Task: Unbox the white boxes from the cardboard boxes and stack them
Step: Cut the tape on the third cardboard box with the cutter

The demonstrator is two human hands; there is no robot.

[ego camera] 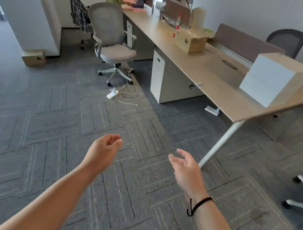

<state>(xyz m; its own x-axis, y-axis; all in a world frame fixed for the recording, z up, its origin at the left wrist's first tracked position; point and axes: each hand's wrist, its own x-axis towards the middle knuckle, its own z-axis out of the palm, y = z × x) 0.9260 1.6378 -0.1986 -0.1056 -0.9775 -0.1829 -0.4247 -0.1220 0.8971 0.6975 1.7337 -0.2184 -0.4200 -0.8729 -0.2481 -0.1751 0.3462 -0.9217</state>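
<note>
Both grips, left hand and right hand, hang loose and unladen, apparently between loads, stacked white cardboard boxes resting on the pale wooden worktop.

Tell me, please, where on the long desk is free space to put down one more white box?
The bare patch of desk lies between the stack of white boxes near the close end and the cardboard box, around the dark cable slot. Beyond the cardboard box it is crowded: a bottle, small items, another box. Both hands are empty.

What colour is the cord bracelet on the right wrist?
Black, with a small gold-coloured bead; the cord bracelet shows clearly in the head view.
</note>
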